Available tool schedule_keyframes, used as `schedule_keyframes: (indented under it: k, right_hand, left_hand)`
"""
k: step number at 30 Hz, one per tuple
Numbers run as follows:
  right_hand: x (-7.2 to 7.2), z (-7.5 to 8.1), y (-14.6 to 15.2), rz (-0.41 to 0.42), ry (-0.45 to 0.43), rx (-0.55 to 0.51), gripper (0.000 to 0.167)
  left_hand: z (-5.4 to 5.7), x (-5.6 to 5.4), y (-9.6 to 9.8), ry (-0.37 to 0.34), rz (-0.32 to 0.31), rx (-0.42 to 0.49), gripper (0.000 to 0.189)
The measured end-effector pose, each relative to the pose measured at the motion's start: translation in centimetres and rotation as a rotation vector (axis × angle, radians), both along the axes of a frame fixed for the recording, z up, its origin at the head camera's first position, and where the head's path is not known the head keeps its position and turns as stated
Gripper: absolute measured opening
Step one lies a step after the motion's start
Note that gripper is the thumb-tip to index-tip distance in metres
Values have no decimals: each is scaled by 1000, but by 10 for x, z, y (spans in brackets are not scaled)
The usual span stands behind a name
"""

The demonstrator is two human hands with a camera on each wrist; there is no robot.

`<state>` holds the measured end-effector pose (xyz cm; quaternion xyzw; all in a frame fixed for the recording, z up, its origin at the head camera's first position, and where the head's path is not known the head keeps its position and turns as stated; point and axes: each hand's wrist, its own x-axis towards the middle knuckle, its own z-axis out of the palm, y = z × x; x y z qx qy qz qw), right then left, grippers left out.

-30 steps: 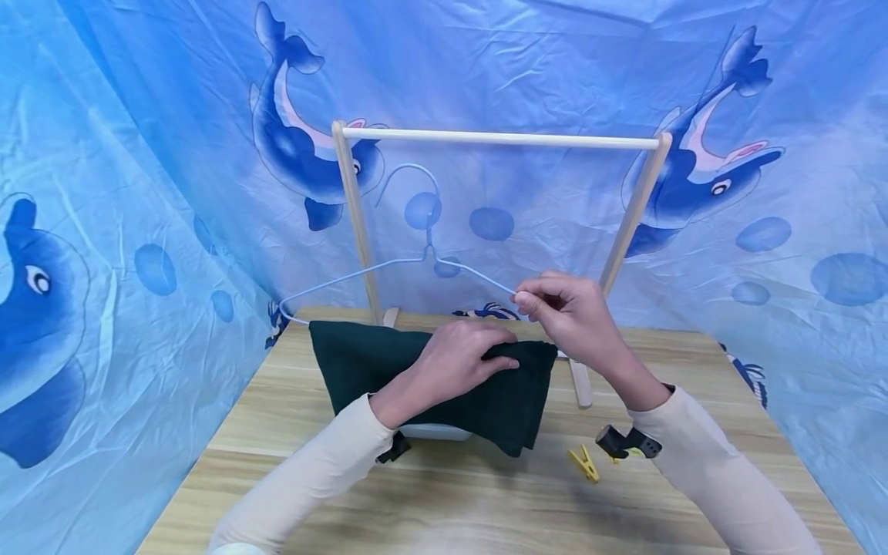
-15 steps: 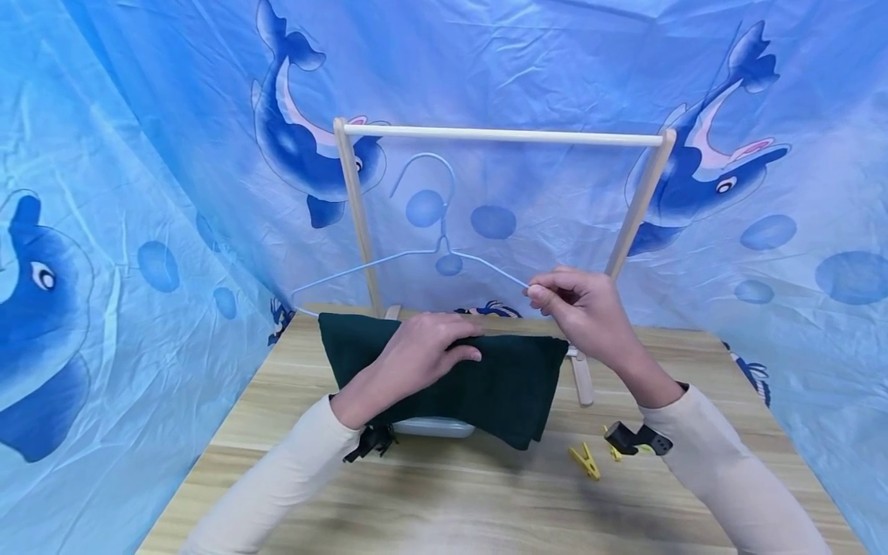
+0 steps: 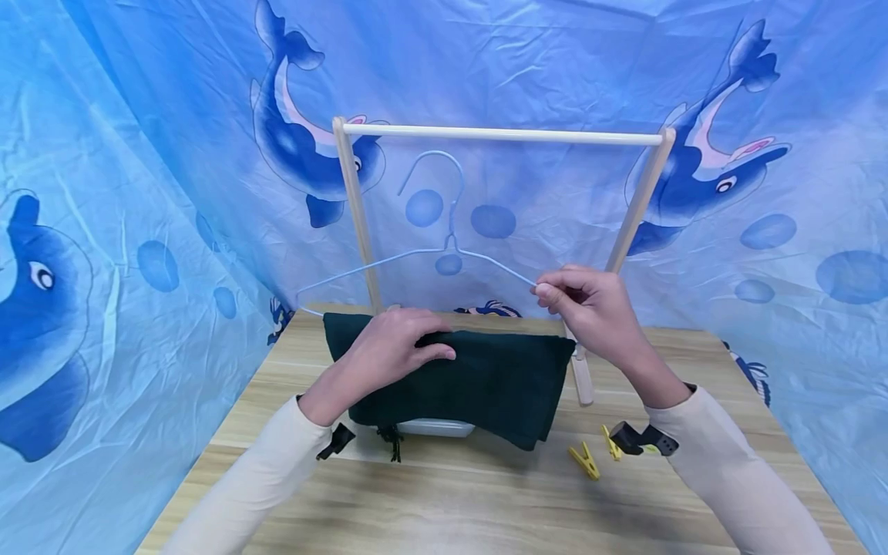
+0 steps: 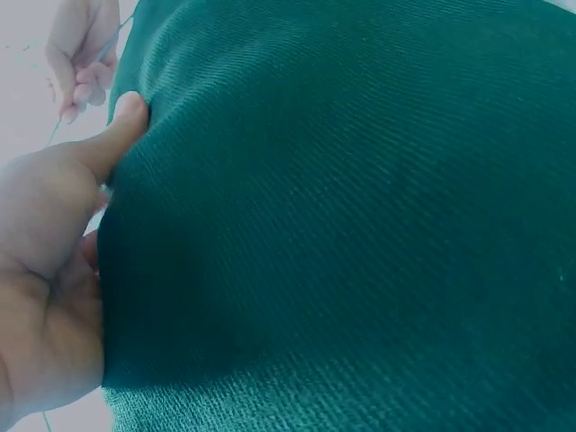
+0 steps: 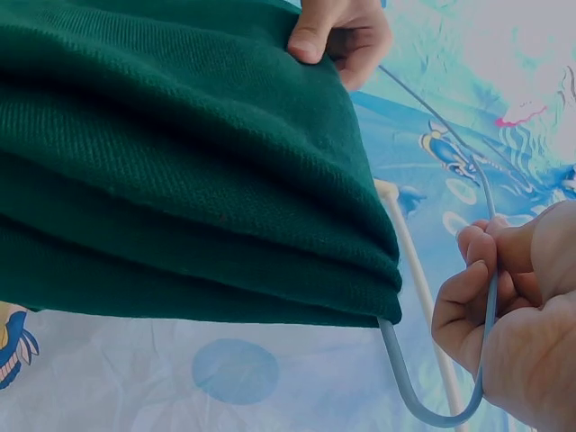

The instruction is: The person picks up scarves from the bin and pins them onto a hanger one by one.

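Observation:
A dark green folded cloth [image 3: 499,378] hangs over the lower bar of a light blue wire hanger [image 3: 452,220], whose hook points up. My left hand [image 3: 388,343] holds the cloth's top edge left of its middle. In the left wrist view its thumb [image 4: 121,126] lies on the near face, with the fingers mostly hidden behind. My right hand [image 3: 586,304] pinches the hanger's sloping right arm near its end. In the right wrist view, the hanger's rounded corner [image 5: 436,417] sticks out past the cloth's layered edge, below the curled right fingers [image 5: 463,288].
Behind the hanger stands a wooden rack with a white rail [image 3: 499,135]. A pale container [image 3: 437,427] shows under the cloth, with black cords [image 3: 393,441] beside it. Two yellow clothespins [image 3: 585,462] lie on the wooden table [image 3: 472,509] at right. Blue dolphin-print sheeting surrounds the table.
My left hand has slid left along the cloth's top edge. The hanger, the cloth and my right hand have shifted right and slightly up.

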<state>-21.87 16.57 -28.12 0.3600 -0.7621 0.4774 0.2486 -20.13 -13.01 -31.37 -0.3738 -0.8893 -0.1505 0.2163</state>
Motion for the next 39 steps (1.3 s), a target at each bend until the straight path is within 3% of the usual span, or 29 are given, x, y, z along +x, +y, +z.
schedule_keyframes:
  k: [5,12,18,24,31,35,39]
  right_hand:
    - [0,0,1,0,1,2,14]
    - [0,1,5,-19,-13,-4,15]
    - [0,1,8,-27,-19,7,14]
    - [-2,-1,8,-27,-17,16,15]
    - [-2,-4,10,-14,-18,6,15]
    - [-2,-6,11,-25,-12,3,15]
    - [-2,-7,11,-27,-7,5,15]
  left_hand:
    - [0,0,-7,23,-5,-33,31]
    - [5,1,-28,68,55,-47,39]
    - [1,-2,-51,54,-17,-38,28]
    - [1,-4,-61,46,-77,-35,29]
    - [-4,-5,-67,65,-87,4,32]
    - [-7,-3,-71,111,-61,11,31]
    - [-8,-1,-75,100,-40,12,27]
